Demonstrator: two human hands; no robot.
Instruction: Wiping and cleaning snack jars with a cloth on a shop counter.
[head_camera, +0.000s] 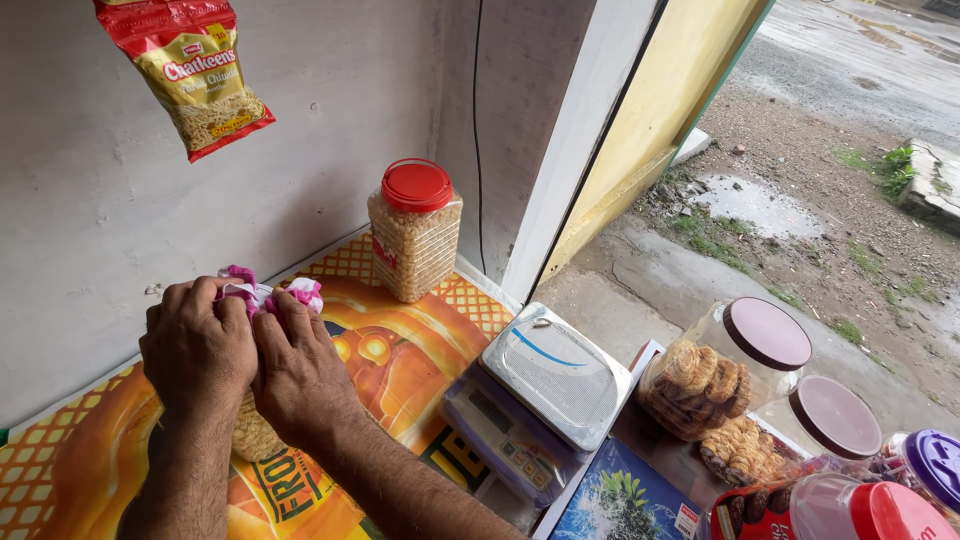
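Pink-and-white bag neck (262, 292) pinched by both my hands; left hand (197, 350) and right hand (297, 375) fingers clenched on it; snack-filled bag (252, 432) sits on orange table (400, 360); red-lidded jar (414, 230) behind, weighing scale (545, 395) right.

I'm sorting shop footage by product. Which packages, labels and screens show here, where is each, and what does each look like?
Snack packet: hangs top left on the wall, red and yellow.
Square jar: against the wall, red lid, red label.
Weighing scale: centre counter, grey, display panel in front.
Biscuit jars: right, clear, brown lids.
Pink-topped bag: under left hand and right hand, pale snack inside.
Counter mat: orange, printed.
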